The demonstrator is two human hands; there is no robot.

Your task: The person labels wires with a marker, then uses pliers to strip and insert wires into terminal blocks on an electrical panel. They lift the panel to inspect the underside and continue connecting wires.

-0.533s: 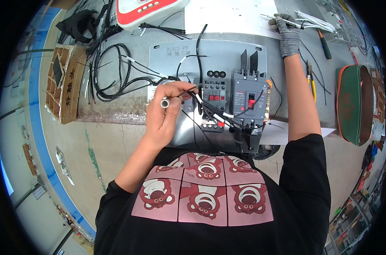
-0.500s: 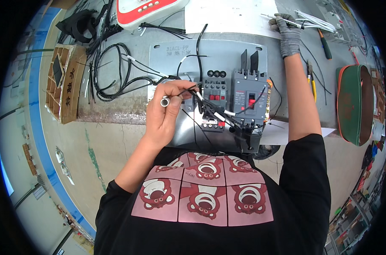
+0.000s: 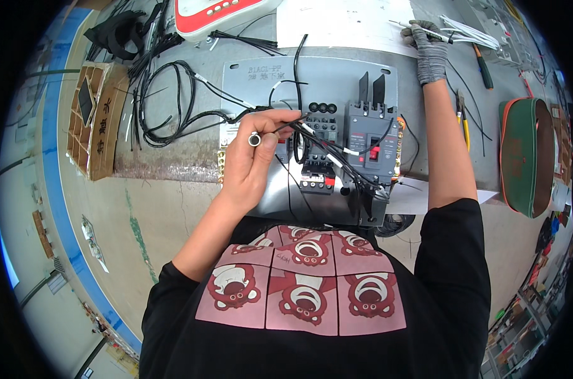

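My left hand is bare, its thumb and fingers pinched on a black wire above the left side of a contactor. A small round metal ring or tube end shows at its fingers. Black wires with white sleeves run in a bundle from beside this hand across the contactor to the lower right. A grey circuit breaker with a red switch stands right of it, both on a metal mounting plate. Farther right, my gloved right hand is closed around a slim, pen-like tool.
Coiled black cables lie left of the plate, beside a compartmented cardboard box. At right are white wires, a green-handled screwdriver, yellow-handled pliers and a green pouch. White paper lies at the back.
My left hand has shifted slightly right, with the pinched wire nearer the contactor's top. The wire bundle has moved with it. My right hand stays in place.
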